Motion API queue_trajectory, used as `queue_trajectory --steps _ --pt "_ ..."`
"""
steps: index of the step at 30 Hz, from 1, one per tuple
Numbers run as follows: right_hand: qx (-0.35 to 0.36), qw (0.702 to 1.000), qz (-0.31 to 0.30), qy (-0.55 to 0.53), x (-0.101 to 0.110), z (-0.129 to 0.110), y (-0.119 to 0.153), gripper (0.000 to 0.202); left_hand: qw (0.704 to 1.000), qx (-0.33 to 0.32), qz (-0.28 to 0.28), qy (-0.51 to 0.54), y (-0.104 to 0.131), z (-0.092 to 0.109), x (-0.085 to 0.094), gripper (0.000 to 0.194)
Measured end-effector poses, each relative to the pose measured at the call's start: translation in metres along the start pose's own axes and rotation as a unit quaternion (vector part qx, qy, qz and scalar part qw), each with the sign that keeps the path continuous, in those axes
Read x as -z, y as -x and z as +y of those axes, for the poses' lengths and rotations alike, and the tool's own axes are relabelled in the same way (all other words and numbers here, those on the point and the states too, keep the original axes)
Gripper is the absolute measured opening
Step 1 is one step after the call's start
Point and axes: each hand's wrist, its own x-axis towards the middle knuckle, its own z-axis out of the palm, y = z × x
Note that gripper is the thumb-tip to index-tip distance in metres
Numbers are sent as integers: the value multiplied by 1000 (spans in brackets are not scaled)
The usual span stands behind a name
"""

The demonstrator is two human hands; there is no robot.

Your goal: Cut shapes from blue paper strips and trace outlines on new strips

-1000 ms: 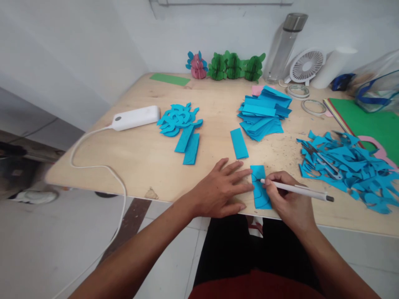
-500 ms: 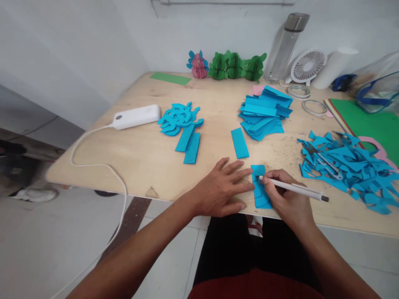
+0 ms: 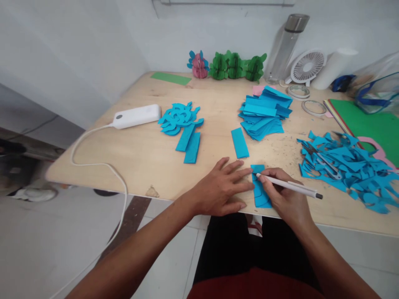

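My right hand (image 3: 285,195) grips a white pen (image 3: 293,186), its tip on a blue paper strip (image 3: 258,193) that bears curved drawn lines. My left hand (image 3: 221,189) lies flat on the table with fingers spread, fingertips touching the strip's left edge. Just above it rests another blue strip (image 3: 240,143). A stack of folded blue papers (image 3: 264,112) is farther back. Cut blue shapes (image 3: 179,118) form a pile at centre left, with two blue strips (image 3: 192,147) beside them.
Blue scraps (image 3: 352,166) with scissors (image 3: 327,162) among them cover the right side. A white power bank (image 3: 137,116) with a cable is at left. Green paper figures (image 3: 233,66), a bottle (image 3: 285,50), a fan (image 3: 308,66) and tape rolls (image 3: 314,107) stand or lie at the back.
My right hand and the pen have shifted slightly left and up along the strip. My left hand stays in place.
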Motion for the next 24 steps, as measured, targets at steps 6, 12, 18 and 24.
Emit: queue_trajectory --steps 6,12,18,24 --pt "8 998 26 -57 8 6 9 21 1000 -1 2 1 0 -1 -2 46" --pt "183 980 13 80 16 10 26 27 1000 0 6 1 0 0 -1 46" --pt "270 945 35 183 14 18 34 29 1000 1 5 2 0 0 -3 47" --pt "265 940 34 210 10 20 36 29 1000 1 6 -4 0 0 -4 49"
